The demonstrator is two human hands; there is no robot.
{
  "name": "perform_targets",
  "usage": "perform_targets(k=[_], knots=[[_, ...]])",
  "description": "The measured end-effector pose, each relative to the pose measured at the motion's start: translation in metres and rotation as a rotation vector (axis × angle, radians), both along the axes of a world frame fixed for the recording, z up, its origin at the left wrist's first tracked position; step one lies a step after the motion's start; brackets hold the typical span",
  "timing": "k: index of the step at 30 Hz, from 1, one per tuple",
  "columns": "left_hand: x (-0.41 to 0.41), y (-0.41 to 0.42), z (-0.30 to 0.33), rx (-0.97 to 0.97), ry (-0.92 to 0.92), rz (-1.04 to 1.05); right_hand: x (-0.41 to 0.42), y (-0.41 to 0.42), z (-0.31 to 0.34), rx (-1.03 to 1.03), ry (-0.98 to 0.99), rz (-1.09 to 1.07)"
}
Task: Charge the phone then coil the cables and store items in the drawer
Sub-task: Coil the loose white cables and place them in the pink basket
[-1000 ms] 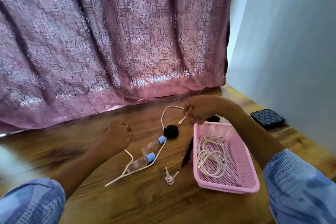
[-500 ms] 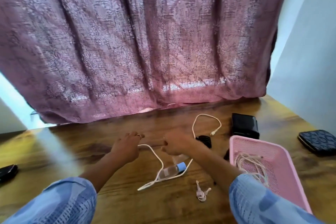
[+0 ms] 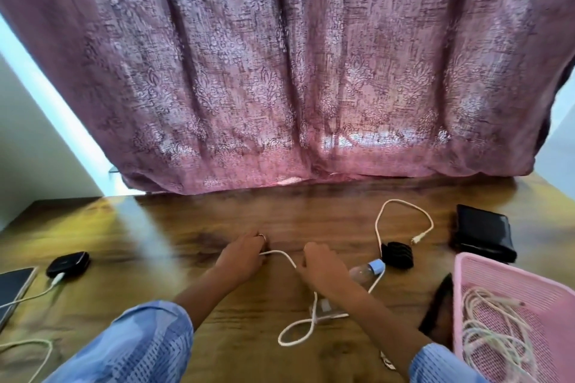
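A white cable [image 3: 378, 227] lies across the wooden table [image 3: 186, 227], looping at the back and again near the front. My left hand [image 3: 242, 255] pinches one end of it. My right hand [image 3: 320, 267] grips the same cable a short way along, so a short arc of cord spans between the two hands. At the left edge lies a phone [image 3: 12, 289] with a white cord running to a black power bank [image 3: 68, 264]. A pink basket [image 3: 466, 264] at the right holds another coiled white cable [image 3: 494, 333].
A clear bottle with a blue cap [image 3: 370, 270] lies under my right forearm. A black ribbed clip [image 3: 398, 255], a black wallet [image 3: 483, 233] and a dark pen [image 3: 438, 305] lie near the basket. A purple curtain [image 3: 280, 71] hangs behind the table.
The view has swung left, bringing the phone and power bank into sight. My right hand left the cable's far loop by the basket and came to grip the cord beside my left hand.
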State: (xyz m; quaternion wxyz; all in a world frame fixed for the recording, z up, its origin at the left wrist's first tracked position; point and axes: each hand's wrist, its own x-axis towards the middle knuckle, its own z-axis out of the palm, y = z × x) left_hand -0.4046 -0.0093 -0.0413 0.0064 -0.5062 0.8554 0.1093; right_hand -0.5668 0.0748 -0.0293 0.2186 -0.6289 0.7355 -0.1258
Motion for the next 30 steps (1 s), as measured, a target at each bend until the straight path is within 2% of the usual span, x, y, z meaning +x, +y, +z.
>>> perform_targets(k=[5,8,12,15,17,19,21,24,27,30], knots=[[-0.009,0.008,0.007,0.023,-0.003,-0.037,0.003,0.001,0.000,-0.008,-0.047,0.022],[-0.016,0.008,0.026,0.069,0.117,-0.105,0.004,0.004,0.006,-0.020,-0.088,0.028],[-0.020,0.017,0.086,0.093,0.303,-0.166,-0.008,0.008,0.035,-0.104,-0.266,-0.041],[-0.020,0.025,0.124,0.314,0.408,-0.160,-0.023,0.023,0.070,-0.202,-0.386,-0.066],[-0.021,0.034,0.146,0.614,0.602,-0.103,-0.035,0.037,0.098,-0.295,-0.444,-0.063],[-0.029,0.047,0.169,0.908,0.834,-0.100,-0.047,0.050,0.126,-0.356,-0.582,-0.045],[-0.043,0.065,0.198,1.073,1.096,-0.150,-0.057,0.058,0.155,-0.434,-0.741,-0.036],[-0.075,0.090,0.235,1.192,1.483,-0.334,-0.066,0.062,0.187,-0.593,-0.837,-0.003],[-0.109,0.103,0.266,1.206,1.674,-0.576,-0.073,0.064,0.206,-0.748,-0.913,-0.043],[-0.130,0.105,0.297,1.156,1.847,-0.680,-0.078,0.068,0.218,-0.805,-0.946,-0.061]])
